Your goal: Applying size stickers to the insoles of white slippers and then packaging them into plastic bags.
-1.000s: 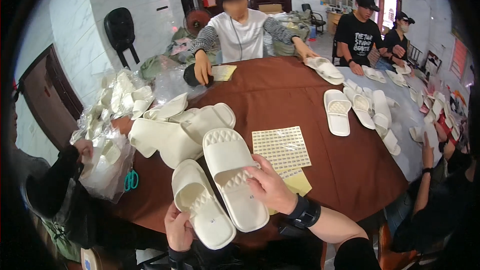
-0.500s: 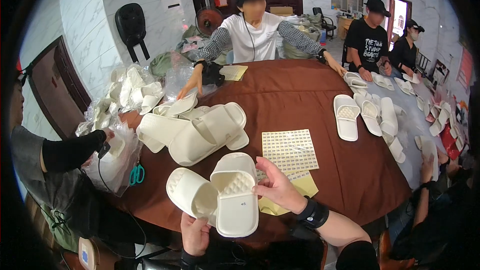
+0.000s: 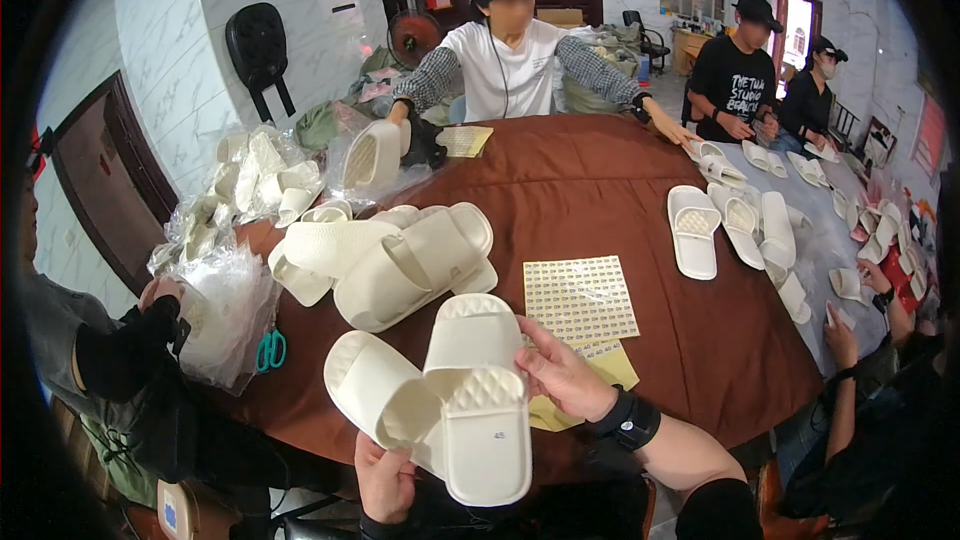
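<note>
Two cream slippers are held up near the table's front edge. The left slipper [image 3: 375,380] tilts left. The right slipper [image 3: 487,465] faces me with its quilted insole and a small printed label near its heel. My left hand [image 3: 386,480] is closed on the pair from below, around the left one's heel. My right hand [image 3: 565,372] is closed at the right one's strap, thumb in front and fingers partly hidden. Just beyond, a pile of cream slippers [image 3: 415,270] lies on the brown cloth. Beside my right hand is a sticker sheet [image 3: 580,297] over a yellow backing sheet [image 3: 612,365].
Teal scissors [image 3: 270,351] and plastic-bagged slippers [image 3: 215,310] are at the left. More slippers [image 3: 692,232] line the right side. Across the brown-covered table [image 3: 600,170] a co-worker [image 3: 505,60] holds a slipper [image 3: 373,155]. Other people work at both sides.
The pair in my hands has come slightly lower and closer, the right slipper shifting a little right. The co-worker opposite has lifted a slipper from the pile's far side.
</note>
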A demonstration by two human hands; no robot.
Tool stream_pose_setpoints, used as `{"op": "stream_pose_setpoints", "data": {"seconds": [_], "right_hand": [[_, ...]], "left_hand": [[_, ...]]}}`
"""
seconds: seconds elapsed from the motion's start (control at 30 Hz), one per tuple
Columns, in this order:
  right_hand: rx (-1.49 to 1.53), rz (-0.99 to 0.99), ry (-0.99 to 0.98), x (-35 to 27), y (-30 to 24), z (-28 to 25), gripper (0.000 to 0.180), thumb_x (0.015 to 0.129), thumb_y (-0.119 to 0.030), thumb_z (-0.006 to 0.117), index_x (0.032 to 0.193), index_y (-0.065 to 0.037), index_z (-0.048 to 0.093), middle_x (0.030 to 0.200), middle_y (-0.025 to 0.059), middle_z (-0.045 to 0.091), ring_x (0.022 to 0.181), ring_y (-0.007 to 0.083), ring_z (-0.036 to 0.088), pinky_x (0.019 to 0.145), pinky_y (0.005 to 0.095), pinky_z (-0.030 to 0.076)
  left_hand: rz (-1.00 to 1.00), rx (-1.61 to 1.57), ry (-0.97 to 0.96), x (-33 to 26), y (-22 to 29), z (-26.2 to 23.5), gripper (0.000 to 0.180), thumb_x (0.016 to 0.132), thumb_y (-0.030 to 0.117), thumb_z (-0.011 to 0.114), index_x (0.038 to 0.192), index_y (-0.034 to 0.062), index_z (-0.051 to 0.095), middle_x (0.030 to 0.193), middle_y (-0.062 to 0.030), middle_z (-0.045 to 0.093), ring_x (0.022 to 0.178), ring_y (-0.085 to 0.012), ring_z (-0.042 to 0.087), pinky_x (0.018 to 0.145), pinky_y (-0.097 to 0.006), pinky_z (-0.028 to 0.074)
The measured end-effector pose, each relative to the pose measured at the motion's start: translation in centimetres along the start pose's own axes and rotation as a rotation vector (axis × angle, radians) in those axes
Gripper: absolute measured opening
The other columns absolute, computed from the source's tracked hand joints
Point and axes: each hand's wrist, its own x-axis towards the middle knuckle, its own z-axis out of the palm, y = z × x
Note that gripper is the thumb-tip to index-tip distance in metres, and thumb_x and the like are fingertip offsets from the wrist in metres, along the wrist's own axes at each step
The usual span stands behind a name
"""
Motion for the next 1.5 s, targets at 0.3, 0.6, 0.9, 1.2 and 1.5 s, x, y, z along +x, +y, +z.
{"op": "stream_pose_setpoints", "data": {"seconds": [0.3, 0.6, 0.9, 1.2, 1.5], "right_hand": [[0.106, 0.364, -0.146, 0.4, -0.2, -1.9, 0.043, 0.097, -0.040, 0.053, 0.123, -0.006, 0.051, 0.090, 0.0039, 0.063, 0.069, 0.0124, 0.063, 0.046, 0.0253, 0.049], [0.356, 0.062, 0.133, 0.1, -0.6, -1.2, 0.036, 0.096, -0.026, 0.054, 0.127, -0.007, 0.051, 0.109, 0.0076, 0.066, 0.088, 0.0181, 0.067, 0.063, 0.0317, 0.056], [0.470, -0.003, 0.108, -0.3, 0.2, 0.4, 0.039, 0.095, -0.017, 0.055, 0.132, -0.006, 0.045, 0.118, 0.0093, 0.061, 0.099, 0.0212, 0.065, 0.073, 0.0371, 0.058], [0.356, -0.009, 0.094, -0.8, 0.3, 0.9, 0.041, 0.098, -0.023, 0.052, 0.134, -0.006, 0.044, 0.123, 0.0083, 0.060, 0.102, 0.0216, 0.064, 0.079, 0.0395, 0.057], [0.436, 0.102, 0.079, -0.4, -0.5, -2.1, 0.030, 0.099, -0.032, 0.052, 0.101, -0.003, 0.059, 0.097, 0.0125, 0.067, 0.084, 0.0248, 0.068, 0.065, 0.0396, 0.055]], "left_hand": [[-0.013, 0.097, -0.015, -0.4, -0.5, -0.3, 0.041, 0.082, -0.006, 0.054, 0.121, -0.0045, 0.045, 0.103, -0.0138, 0.064, 0.079, -0.0201, 0.067, 0.061, -0.027, 0.055], [0.167, 0.110, 0.135, 0.5, -1.2, 0.7, 0.042, 0.085, -0.006, 0.058, 0.125, 0.0001, 0.042, 0.110, -0.0109, 0.061, 0.084, -0.0151, 0.063, 0.069, -0.025, 0.052], [0.265, 0.036, 0.220, 0.8, -1.8, 3.3, 0.047, 0.085, -0.007, 0.060, 0.128, 0.0014, 0.040, 0.116, -0.0102, 0.058, 0.090, -0.0156, 0.063, 0.073, -0.026, 0.054], [0.275, 0.075, 0.252, 0.8, -3.2, 2.7, 0.046, 0.086, -0.002, 0.063, 0.126, 0.0015, 0.041, 0.112, -0.0094, 0.059, 0.088, -0.0150, 0.063, 0.072, -0.026, 0.051], [0.290, 0.087, 0.179, 0.0, -2.8, 1.8, 0.047, 0.084, -0.007, 0.057, 0.127, -0.0019, 0.040, 0.117, -0.0138, 0.058, 0.101, -0.0205, 0.061, 0.087, -0.032, 0.051]]}}
